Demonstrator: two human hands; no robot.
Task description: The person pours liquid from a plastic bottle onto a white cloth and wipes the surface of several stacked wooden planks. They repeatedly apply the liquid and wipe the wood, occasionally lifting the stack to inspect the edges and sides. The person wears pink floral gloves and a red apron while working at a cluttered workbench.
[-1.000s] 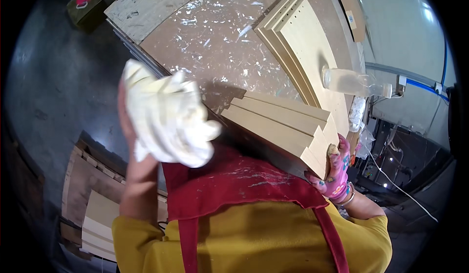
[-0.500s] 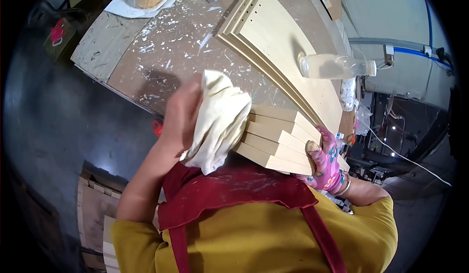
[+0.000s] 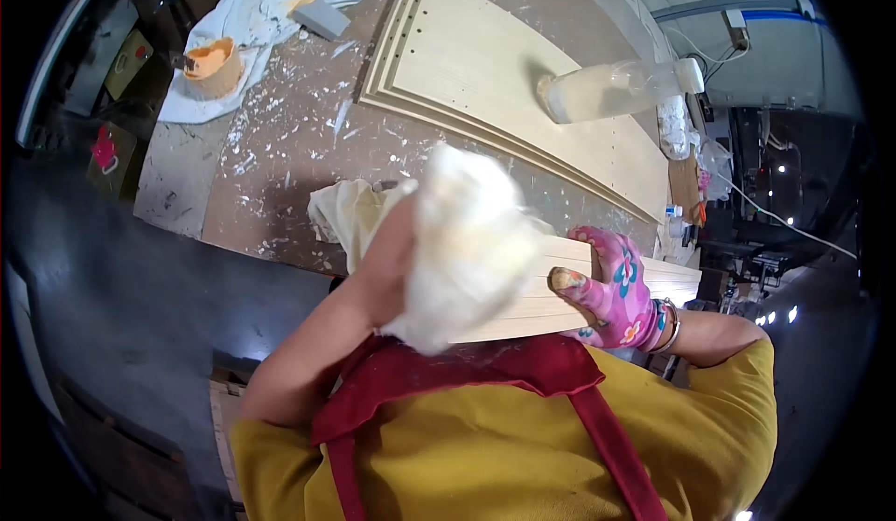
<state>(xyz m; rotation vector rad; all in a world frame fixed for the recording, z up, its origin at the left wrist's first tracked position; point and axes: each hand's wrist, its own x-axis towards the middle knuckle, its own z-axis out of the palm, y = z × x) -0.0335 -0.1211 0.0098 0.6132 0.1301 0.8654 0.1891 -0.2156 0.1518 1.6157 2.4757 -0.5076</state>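
Observation:
My left hand, bare, is closed on a crumpled white cloth, blurred by motion, in front of my apron. Behind this hand more off-white cloth shows at the table edge; whether it is the same piece I cannot tell. Below and beside the cloth lies a stack of narrow pale wooden boards, close to my body, its left part hidden by the cloth. My right hand, in a pink flowered glove, grips the stack, thumb on top of the board edges and fingers around the far side.
Several wide pale panels with drilled holes lie stacked on the paint-spattered table. A clear plastic bottle lies on them. At the far left, a tub of orange paste sits on a white rag, near a grey block.
The boards, stepped and offset before, now lie with their edges nearly level. My left hand and the cloth have come over the stack. The head view has shifted.

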